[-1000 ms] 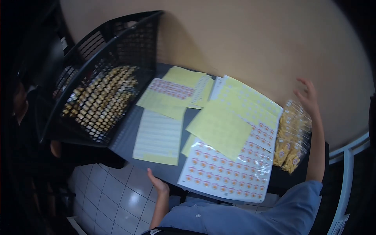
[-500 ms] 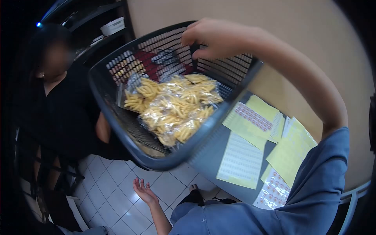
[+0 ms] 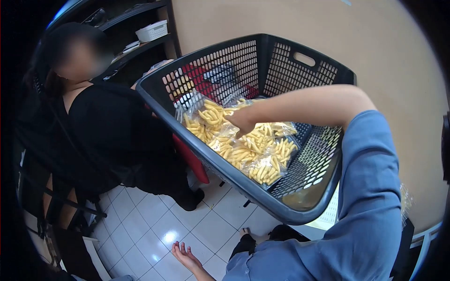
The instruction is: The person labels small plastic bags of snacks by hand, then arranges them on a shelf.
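Observation:
A large black plastic basket (image 3: 300, 216) with slotted walls fills the middle of the view, tilted toward me. Inside lie several clear plastic bags of pale yellow stick-shaped snacks (image 3: 265, 174). My right hand (image 3: 243, 121) reaches down over the basket's side to these bags, thumb and fingers apart. Its fingertips are at the bags' surface, and no firm hold shows. Low in the view, my left hand (image 3: 183, 254) is held palm up above the floor, fingers loosely spread, with nothing in it.
Another person in black (image 3: 122, 131) stands at the left, close to the basket. Behind them is a dark shelf (image 3: 136, 49) with a white bin (image 3: 152, 31). Printed sheets (image 3: 328, 213) show partly below the basket. White floor tiles (image 3: 164, 229) lie beneath.
My right hand has come down from above the basket's far wall to the bags. The basket has shifted right in view and now covers most of the sheets. My left hand stays open.

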### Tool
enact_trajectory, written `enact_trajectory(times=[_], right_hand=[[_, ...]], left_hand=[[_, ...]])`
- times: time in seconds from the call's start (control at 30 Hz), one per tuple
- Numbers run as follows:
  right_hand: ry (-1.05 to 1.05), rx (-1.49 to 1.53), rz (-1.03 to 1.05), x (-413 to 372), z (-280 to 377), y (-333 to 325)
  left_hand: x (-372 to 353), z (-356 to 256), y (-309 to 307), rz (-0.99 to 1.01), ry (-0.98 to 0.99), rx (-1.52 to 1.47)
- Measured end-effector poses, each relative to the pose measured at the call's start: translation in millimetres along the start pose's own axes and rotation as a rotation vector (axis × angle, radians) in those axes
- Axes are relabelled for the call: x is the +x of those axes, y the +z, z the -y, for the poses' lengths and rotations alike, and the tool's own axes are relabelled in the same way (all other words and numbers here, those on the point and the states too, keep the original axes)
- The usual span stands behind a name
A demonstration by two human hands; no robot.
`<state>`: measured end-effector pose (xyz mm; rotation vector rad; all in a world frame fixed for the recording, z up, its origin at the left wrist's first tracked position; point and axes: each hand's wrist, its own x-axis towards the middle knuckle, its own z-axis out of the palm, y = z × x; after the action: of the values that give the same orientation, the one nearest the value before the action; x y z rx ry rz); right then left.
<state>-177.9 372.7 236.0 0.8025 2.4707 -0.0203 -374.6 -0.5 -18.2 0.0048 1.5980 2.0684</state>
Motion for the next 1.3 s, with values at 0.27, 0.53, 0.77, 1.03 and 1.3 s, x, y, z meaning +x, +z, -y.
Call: enact_trajectory(times=[0.27,0.53,0.77,1.03,1.3], right_hand=[[0.274,0.12,0.044,9,3,65],[0.263,0.367,-0.418,-10,-17,-29],[-0.01,0.771,-1.331,-154,-56,-107],[0.14,1.277,-1.768,-353,6,38],[0.113,1.437,-1.371,-366,81,222]], left_hand=[[3,4,-11,-0.003,-0.043,0.06],[-9,2,23,0.288,0.015,0.125],[-62,-32,68,1.272,-0.397,0.129],[-152,-46,172,1.985,-0.408,-0.014],[-295,-35,285,1.732,0.06,-0.105]])
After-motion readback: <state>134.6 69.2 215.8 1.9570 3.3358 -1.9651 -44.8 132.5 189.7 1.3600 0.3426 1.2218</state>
